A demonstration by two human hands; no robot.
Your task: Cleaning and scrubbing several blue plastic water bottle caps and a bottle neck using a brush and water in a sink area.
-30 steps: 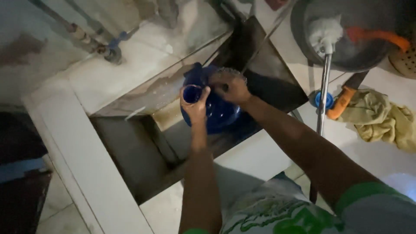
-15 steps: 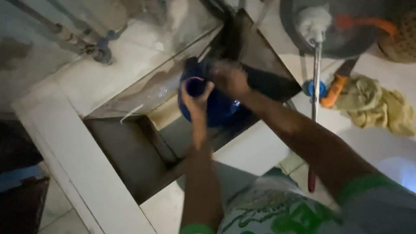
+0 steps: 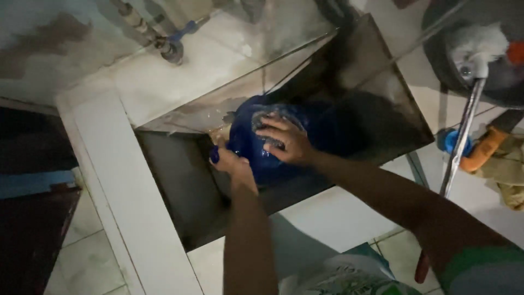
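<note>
Head view: blue jug (image 3: pixel 262 136) tilted inside dark sink basin (image 3: pixel 382 104), under wall tap (image 3: pixel 172 50). Your left hand (image 3: pixel 229 161) closed round jug's neck; your right hand (image 3: pixel 286 142) spread flat on jug's side.

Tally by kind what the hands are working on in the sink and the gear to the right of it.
Blue water jugs: 1
Scrub pads under the right hand: 1
Left hand grips the jug's neck.
Mops: 1
Dark basins: 1
Yellowish cloths: 1
Total: 5
</note>
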